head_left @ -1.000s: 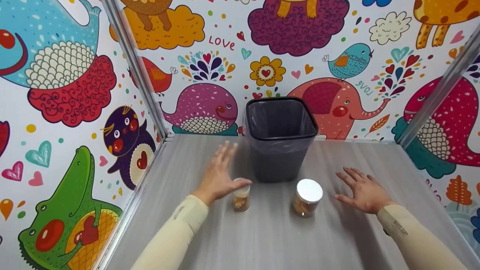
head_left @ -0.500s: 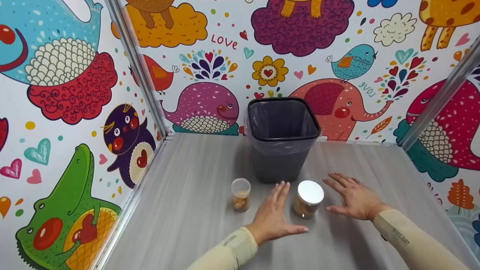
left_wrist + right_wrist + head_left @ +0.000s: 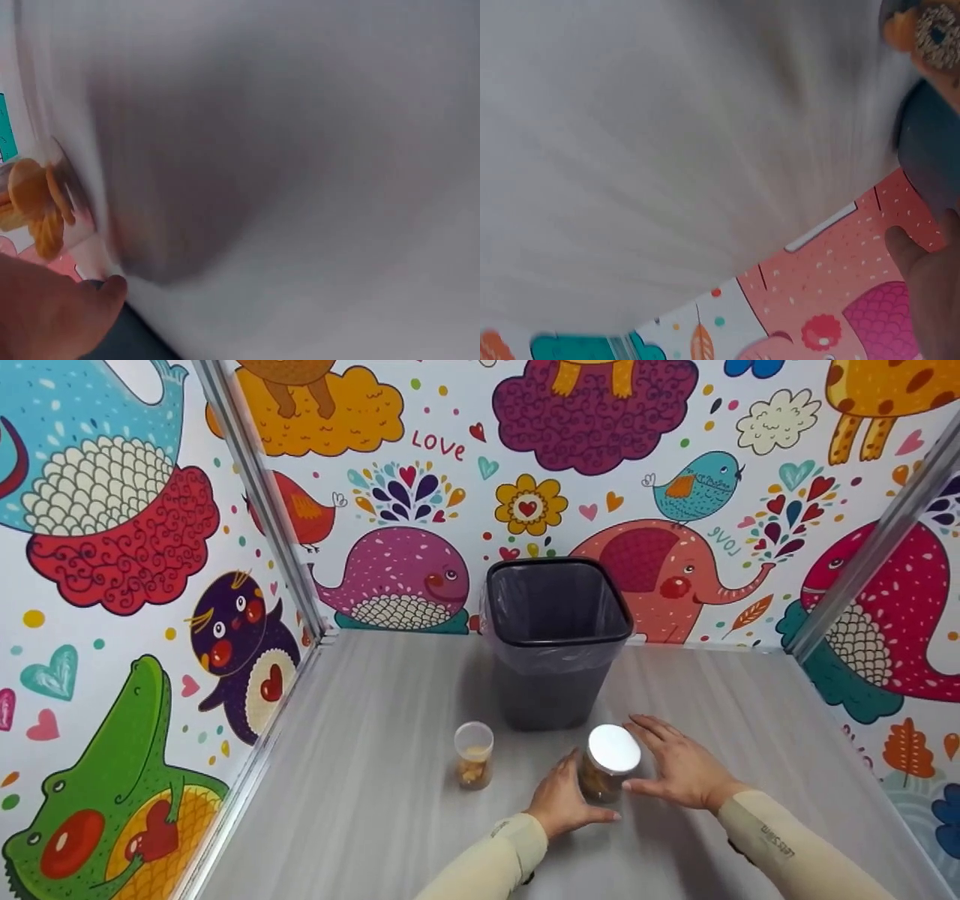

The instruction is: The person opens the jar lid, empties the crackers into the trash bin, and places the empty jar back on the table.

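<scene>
Cartoon-printed walls point(image 3: 442, 405) border the grey table point(image 3: 390, 750), where the lidded jar point(image 3: 609, 769) stands between the left hand point(image 3: 562, 799) and right hand point(image 3: 681, 765), each spread wide; contact is unclear. Closing evenly from 2 sides should keep it steady.

The left hand point(image 3: 561, 804) and right hand point(image 3: 684, 771) face inward, thumbs point(image 3: 602, 815) spread from fingers point(image 3: 655, 730).

A bin point(image 3: 551, 694) blocks the far-left side of the jar point(image 3: 609, 761), hemmed by left hand point(image 3: 562, 804) and right hand point(image 3: 684, 769); free tabletop point(image 3: 367, 780) lies left of the cup point(image 3: 474, 757).
</scene>
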`<control>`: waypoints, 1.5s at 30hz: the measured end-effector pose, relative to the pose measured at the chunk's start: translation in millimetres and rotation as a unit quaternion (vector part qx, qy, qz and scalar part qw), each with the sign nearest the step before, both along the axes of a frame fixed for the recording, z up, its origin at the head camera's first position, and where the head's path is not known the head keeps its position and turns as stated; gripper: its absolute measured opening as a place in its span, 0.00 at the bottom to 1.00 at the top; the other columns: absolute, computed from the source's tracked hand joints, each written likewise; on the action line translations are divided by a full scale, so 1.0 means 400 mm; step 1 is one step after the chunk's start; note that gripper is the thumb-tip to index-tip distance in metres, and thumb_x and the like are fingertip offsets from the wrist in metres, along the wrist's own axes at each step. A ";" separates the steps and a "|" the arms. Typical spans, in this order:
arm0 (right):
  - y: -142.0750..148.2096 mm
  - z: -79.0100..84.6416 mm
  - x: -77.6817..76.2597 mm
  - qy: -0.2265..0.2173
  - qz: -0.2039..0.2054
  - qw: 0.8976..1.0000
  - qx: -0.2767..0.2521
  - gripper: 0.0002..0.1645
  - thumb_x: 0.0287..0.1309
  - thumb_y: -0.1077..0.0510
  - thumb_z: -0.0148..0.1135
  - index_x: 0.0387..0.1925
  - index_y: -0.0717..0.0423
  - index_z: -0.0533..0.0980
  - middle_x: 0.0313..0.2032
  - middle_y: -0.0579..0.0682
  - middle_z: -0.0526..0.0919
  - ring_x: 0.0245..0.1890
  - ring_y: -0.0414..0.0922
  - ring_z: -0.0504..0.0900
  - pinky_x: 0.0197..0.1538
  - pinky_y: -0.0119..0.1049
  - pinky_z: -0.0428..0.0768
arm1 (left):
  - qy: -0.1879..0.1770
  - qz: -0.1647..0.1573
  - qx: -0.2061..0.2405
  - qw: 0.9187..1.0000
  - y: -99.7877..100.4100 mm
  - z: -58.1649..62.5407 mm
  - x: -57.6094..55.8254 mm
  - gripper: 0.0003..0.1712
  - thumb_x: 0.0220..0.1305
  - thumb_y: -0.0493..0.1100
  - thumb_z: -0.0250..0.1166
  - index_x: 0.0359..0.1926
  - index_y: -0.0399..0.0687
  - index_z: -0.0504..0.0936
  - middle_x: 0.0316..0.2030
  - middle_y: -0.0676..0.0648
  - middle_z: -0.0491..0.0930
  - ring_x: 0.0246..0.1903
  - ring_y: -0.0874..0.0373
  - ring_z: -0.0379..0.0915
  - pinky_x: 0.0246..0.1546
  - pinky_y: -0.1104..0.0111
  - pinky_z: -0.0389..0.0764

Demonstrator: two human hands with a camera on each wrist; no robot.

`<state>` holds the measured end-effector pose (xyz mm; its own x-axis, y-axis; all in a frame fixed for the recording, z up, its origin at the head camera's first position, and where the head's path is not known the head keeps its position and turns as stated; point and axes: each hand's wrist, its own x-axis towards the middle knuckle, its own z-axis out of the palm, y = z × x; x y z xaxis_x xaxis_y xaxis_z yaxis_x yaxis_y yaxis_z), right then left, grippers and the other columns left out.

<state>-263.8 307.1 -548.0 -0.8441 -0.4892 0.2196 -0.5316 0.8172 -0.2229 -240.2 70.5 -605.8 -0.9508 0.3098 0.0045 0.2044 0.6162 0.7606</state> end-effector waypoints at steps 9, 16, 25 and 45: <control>-0.038 -0.036 0.003 -0.022 -0.043 0.996 -0.080 0.61 0.42 0.28 0.73 0.69 0.62 0.67 0.67 0.57 0.69 0.67 0.57 0.67 0.61 0.58 0.70 | 0.059 0.065 0.024 0.996 0.055 -0.021 -0.034 0.55 0.38 0.57 0.84 0.67 0.46 0.70 0.57 0.51 0.75 0.57 0.58 0.72 0.59 0.62 0.72; -0.043 -0.041 -0.010 -0.010 -0.049 0.992 -0.120 0.58 0.42 0.28 0.74 0.65 0.63 0.71 0.64 0.58 0.74 0.64 0.58 0.70 0.60 0.59 0.70 | 0.092 0.074 0.018 0.993 0.060 -0.037 -0.065 0.47 0.38 0.61 0.83 0.60 0.50 0.76 0.50 0.54 0.78 0.51 0.59 0.76 0.54 0.63 0.75; -0.055 -0.044 -0.009 -0.031 -0.064 0.983 -0.167 0.58 0.38 0.29 0.77 0.63 0.64 0.73 0.61 0.58 0.77 0.61 0.59 0.74 0.60 0.60 0.70 | 0.055 0.051 0.031 0.997 0.045 -0.045 -0.083 0.47 0.33 0.61 0.84 0.58 0.53 0.77 0.49 0.57 0.82 0.49 0.63 0.77 0.52 0.65 0.76; -0.025 -0.054 -0.037 0.016 -0.021 0.988 -0.150 0.53 0.35 0.32 0.80 0.62 0.54 0.77 0.63 0.47 0.76 0.62 0.50 0.74 0.59 0.52 0.72 | 0.117 0.012 -0.040 0.992 0.041 -0.036 -0.118 0.38 0.31 0.65 0.82 0.47 0.60 0.85 0.38 0.67 0.83 0.40 0.70 0.78 0.50 0.68 0.74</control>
